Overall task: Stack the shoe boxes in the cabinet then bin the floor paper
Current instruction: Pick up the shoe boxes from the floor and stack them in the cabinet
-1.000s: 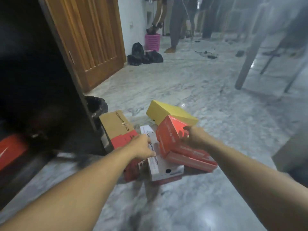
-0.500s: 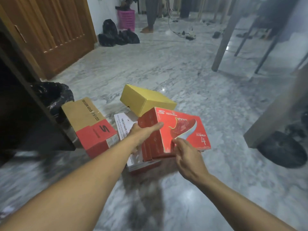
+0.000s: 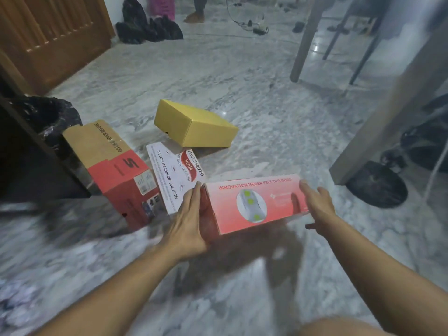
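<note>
Above the marble floor (image 3: 242, 81): red shoe box (image 3: 254, 202) lifted, held end to end
Left hand (image 3: 191, 221): flat on the near end, fingers pressed together
Right hand (image 3: 315, 204): at the far end, fingers loosely spread, contact unclear
Tip: squeeze both ends evenly, keep level toward cabinet (image 3: 24, 154)
Waiting on floor: brown-and-red box (image 3: 116, 170), white box (image 3: 174, 175), yellow box (image 3: 194, 127)

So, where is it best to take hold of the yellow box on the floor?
Probably by its two short ends, one hand on each, coming from above. The yellow box is closed, lies tilted, and nothing crowds its ends; the white box sits only along its near side.
</note>
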`<control>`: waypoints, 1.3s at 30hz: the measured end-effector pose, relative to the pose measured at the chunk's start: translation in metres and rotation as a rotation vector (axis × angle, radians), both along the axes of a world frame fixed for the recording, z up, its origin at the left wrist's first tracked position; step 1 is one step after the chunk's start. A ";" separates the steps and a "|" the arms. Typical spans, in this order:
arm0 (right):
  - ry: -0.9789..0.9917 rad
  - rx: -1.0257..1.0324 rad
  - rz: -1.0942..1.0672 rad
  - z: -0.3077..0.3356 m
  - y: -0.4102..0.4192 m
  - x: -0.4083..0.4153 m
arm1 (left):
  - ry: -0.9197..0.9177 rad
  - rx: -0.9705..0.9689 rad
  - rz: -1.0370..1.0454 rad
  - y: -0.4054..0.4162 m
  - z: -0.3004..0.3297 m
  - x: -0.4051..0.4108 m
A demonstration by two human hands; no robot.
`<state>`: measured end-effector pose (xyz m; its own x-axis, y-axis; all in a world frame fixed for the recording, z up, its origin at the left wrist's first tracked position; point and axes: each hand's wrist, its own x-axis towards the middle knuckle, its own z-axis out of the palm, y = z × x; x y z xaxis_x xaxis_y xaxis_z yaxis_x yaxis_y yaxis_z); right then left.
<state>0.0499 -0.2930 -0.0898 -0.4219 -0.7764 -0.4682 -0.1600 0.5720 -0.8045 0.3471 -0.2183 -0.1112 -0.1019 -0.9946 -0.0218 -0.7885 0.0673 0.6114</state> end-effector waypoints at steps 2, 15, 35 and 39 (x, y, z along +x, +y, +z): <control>0.017 0.072 0.109 -0.002 0.012 -0.005 | -0.026 -0.066 -0.014 0.018 -0.015 0.004; -0.031 0.305 0.371 0.009 0.042 -0.014 | 0.844 0.554 0.601 0.063 -0.002 -0.001; -0.253 -0.072 0.568 0.115 0.053 0.063 | 0.968 0.284 0.701 0.128 0.125 0.068; -0.313 -0.125 0.747 0.152 0.051 0.106 | 0.957 0.164 0.704 0.154 0.170 0.102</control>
<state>0.1554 -0.2419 0.0622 0.3634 -0.8552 -0.3695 -0.2206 0.3064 -0.9260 0.4490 -0.0647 0.0586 0.4198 -0.8307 -0.3656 0.1580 -0.3297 0.9308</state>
